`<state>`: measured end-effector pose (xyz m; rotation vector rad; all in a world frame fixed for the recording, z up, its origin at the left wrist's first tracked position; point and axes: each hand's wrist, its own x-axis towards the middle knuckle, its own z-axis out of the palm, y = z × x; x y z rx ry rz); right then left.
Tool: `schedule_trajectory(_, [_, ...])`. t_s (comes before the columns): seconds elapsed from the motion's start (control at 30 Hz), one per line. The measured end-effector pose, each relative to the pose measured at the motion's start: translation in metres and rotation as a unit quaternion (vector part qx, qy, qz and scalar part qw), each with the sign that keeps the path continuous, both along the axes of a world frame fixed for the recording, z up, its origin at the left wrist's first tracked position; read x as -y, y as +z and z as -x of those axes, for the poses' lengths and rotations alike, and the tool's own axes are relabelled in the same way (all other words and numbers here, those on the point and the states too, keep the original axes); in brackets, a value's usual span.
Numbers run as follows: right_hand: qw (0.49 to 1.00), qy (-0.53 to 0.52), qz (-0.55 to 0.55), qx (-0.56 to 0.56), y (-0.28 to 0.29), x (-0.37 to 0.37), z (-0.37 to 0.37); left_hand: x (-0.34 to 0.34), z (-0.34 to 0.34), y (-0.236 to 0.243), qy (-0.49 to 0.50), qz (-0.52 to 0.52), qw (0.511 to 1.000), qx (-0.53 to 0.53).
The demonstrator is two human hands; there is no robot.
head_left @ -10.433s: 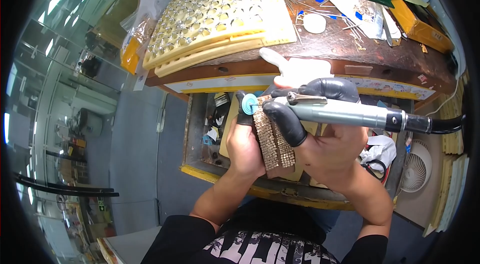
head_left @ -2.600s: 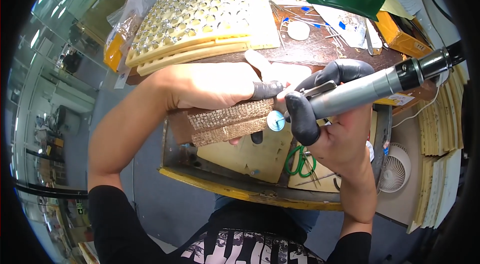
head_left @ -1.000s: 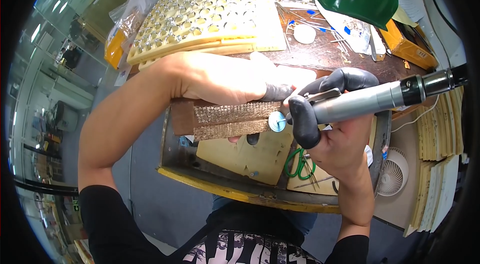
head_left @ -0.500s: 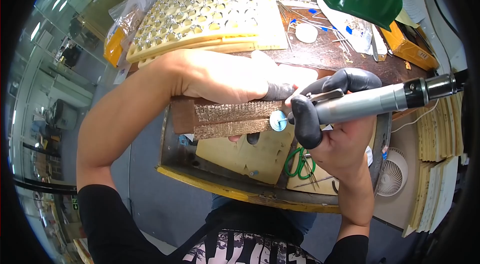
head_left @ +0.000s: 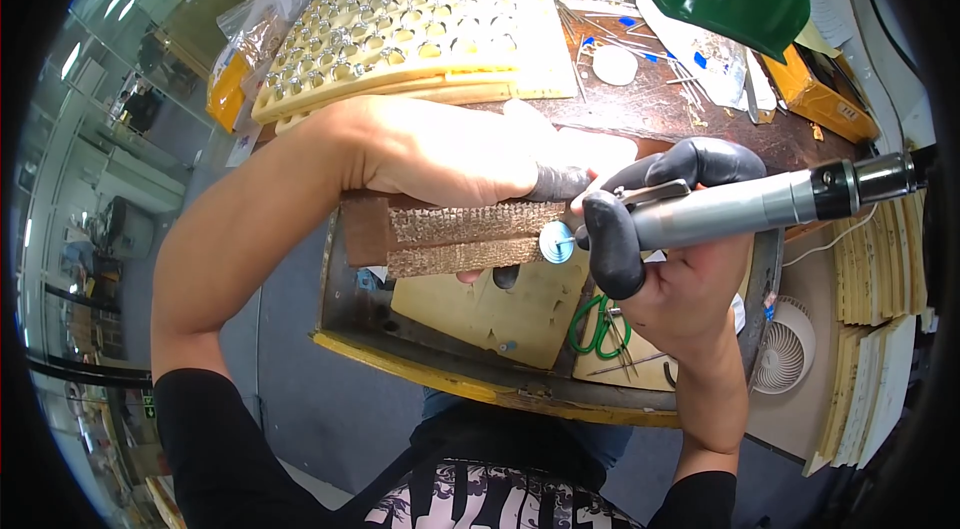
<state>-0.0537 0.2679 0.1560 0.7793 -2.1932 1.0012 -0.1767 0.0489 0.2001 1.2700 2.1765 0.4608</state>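
Grinding appears underway, left hand (head_left: pixel 465 154) gripping studded block (head_left: pixel 465 240), right hand (head_left: pixel 675 271) clasping handpiece (head_left: pixel 725 211); next move likely needs steadiness

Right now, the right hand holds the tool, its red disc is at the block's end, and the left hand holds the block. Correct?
Not quite: the disc is light blue, not red, as the head view shows. The right hand does hold the tool, and the left hand the block.
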Motion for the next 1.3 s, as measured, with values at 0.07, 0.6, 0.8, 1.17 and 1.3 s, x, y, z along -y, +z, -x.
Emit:
schedule_trajectory(0.07, [0.998,0.018,0.061,0.005,-0.004,0.000,0.001,0.000,0.003,-0.005,-0.012,-0.001,1.000,-0.007])
schedule_trajectory(0.6, [0.998,0.015,0.066,-0.019,-0.004,0.002,0.000,-0.001,0.003,-0.002,-0.018,0.034,0.999,-0.019])
schedule_trajectory(0.8, [0.998,0.005,0.059,-0.010,-0.003,0.001,0.000,-0.002,-0.001,0.004,-0.047,0.001,0.999,0.015])
schedule_trajectory(1.17, [0.992,-0.001,0.112,0.055,-0.001,0.005,-0.003,-0.006,-0.002,0.006,-0.045,0.031,0.998,0.002])
schedule_trajectory(1.3, [0.990,0.021,0.125,0.063,-0.005,0.000,-0.002,-0.011,-0.004,0.013,-0.027,0.120,0.992,0.016])
